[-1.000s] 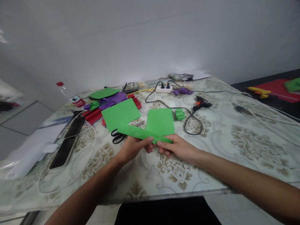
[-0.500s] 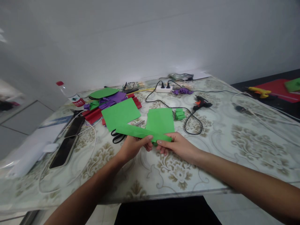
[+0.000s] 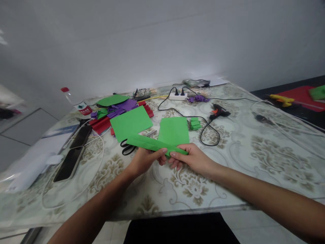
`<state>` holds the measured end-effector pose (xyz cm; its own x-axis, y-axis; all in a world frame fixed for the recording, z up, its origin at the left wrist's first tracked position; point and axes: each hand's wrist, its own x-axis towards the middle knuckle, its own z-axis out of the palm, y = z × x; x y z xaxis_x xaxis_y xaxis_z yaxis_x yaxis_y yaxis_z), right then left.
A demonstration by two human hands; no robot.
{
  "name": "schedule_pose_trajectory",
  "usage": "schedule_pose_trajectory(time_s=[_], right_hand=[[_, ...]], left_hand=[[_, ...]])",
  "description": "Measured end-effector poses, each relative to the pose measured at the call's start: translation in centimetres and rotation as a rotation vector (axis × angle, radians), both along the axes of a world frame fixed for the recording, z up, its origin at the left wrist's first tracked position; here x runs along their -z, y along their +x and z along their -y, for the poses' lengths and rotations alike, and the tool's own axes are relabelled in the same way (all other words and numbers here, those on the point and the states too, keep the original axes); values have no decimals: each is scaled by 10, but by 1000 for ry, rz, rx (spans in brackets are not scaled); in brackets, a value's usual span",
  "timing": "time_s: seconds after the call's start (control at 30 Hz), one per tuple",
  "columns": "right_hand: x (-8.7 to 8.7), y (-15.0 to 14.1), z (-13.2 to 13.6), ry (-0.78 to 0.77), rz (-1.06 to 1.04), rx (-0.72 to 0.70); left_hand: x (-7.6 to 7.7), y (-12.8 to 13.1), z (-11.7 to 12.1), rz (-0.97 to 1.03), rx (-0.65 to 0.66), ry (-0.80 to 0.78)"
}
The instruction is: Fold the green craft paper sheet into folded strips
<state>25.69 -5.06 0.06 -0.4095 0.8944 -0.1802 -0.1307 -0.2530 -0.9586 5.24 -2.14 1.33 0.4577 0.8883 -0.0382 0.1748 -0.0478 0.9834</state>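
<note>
Both hands hold one long green paper strip (image 3: 147,143) just above the table. My left hand (image 3: 144,161) pinches it near the middle, thumb on top. My right hand (image 3: 193,159) pinches its right end, fingers closed on the paper. The strip slants up to the left, over black scissors (image 3: 127,147). Right behind the hands lies a green paper sheet (image 3: 174,130), with a larger green sheet (image 3: 130,123) to its left.
A patterned table (image 3: 254,159) carries a black glue gun (image 3: 218,111) with its cable, a white power strip (image 3: 177,96), small green folded pieces (image 3: 195,123), purple and red paper scraps (image 3: 119,110), two phones (image 3: 72,154), a water bottle (image 3: 76,103).
The hands and the strip have risen slightly and shifted a little away from me. Nothing else has moved.
</note>
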Motion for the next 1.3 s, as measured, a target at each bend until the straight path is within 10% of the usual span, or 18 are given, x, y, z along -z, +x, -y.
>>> schedule_pose_trajectory(time_s=[1.3], right_hand=[[-12, 5, -4, 2, -9, 199]], left_hand=[[-3, -11, -15, 93, -166, 91]])
